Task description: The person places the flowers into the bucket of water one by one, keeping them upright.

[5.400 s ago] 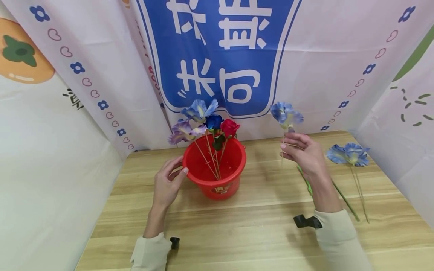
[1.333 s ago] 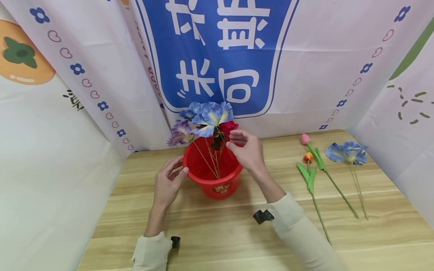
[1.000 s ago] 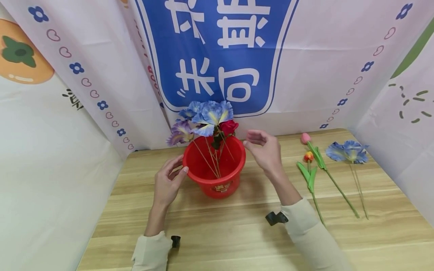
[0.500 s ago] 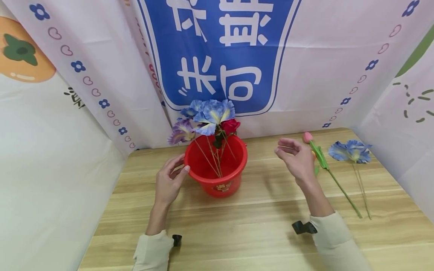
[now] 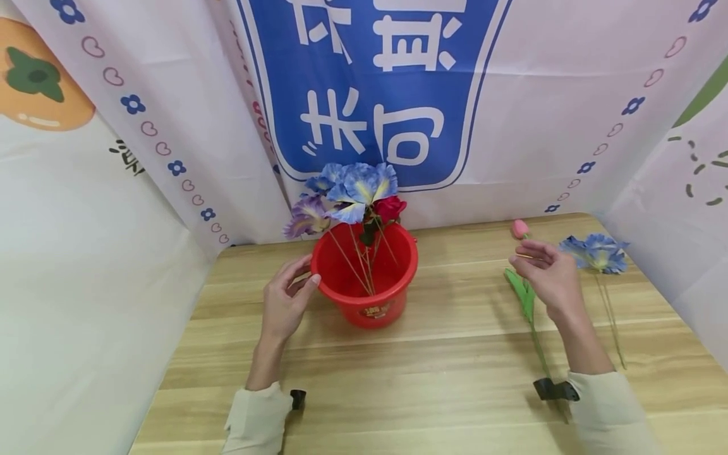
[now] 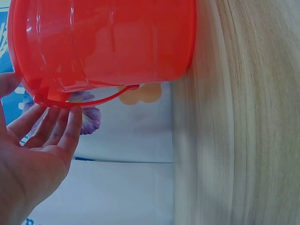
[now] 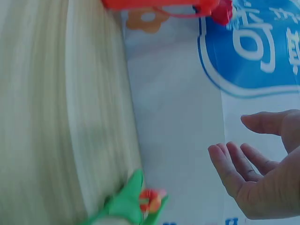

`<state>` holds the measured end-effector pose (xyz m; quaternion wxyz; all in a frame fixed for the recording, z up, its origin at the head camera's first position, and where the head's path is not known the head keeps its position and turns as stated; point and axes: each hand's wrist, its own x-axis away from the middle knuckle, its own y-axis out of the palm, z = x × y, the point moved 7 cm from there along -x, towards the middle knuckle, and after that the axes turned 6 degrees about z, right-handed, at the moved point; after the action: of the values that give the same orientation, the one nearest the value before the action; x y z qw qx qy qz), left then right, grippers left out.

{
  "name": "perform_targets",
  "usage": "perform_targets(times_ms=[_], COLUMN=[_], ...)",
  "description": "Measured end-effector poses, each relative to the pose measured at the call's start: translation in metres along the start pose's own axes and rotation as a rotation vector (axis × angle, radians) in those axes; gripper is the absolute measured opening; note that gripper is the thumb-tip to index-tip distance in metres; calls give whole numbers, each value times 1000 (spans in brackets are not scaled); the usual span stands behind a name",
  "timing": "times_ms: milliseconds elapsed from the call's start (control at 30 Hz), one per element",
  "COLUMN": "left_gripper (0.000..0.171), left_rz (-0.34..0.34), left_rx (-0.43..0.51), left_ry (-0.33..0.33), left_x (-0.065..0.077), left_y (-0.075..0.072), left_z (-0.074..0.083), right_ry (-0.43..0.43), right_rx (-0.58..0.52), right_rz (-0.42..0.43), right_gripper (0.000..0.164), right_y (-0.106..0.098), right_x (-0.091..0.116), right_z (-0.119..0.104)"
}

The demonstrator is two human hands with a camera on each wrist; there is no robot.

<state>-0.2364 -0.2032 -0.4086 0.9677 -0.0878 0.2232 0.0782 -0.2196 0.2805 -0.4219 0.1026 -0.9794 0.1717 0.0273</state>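
A red bucket (image 5: 370,309) stands upright on the wooden table, holding several artificial flowers: a purple iris (image 5: 307,217), blue irises (image 5: 361,186) and a red rose (image 5: 390,208). My left hand (image 5: 286,299) holds its rim on the left side, fingers along the outside by the handle (image 6: 101,100). On the right, my right hand (image 5: 547,273) hovers with loosely bent fingers and nothing between them. Under it lies a tulip with green leaves (image 5: 520,294), its orange-red bloom (image 7: 151,200) visible in the right wrist view. A pink tulip (image 5: 520,228) is partly hidden behind the hand.
Another blue iris (image 5: 601,254) lies at the right, its thin stems pointing toward the front. Behind the table (image 5: 443,379) hangs a white printed cloth with a blue panel (image 5: 392,88). White cloth also flanks both sides.
My right hand put a blue iris into the bucket and let go. It has since moved right, empty, to above the tulips. My left hand has stayed at the bucket's rim.
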Motion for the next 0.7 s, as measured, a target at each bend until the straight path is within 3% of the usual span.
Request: perform_targets(times_ms=[367, 700], left_gripper=[44, 44], left_rz=[-1, -8], left_rx=[-8, -13], left_ry=[-10, -7], left_x=[0, -1], left_y=[0, 1], left_z=[0, 1], right_ry=[102, 164], right_rx=[-86, -12], right_rz=[-9, -95], right_gripper=[29, 23], right_y=[-50, -83], right_x=[-7, -20], right_z=[28, 64])
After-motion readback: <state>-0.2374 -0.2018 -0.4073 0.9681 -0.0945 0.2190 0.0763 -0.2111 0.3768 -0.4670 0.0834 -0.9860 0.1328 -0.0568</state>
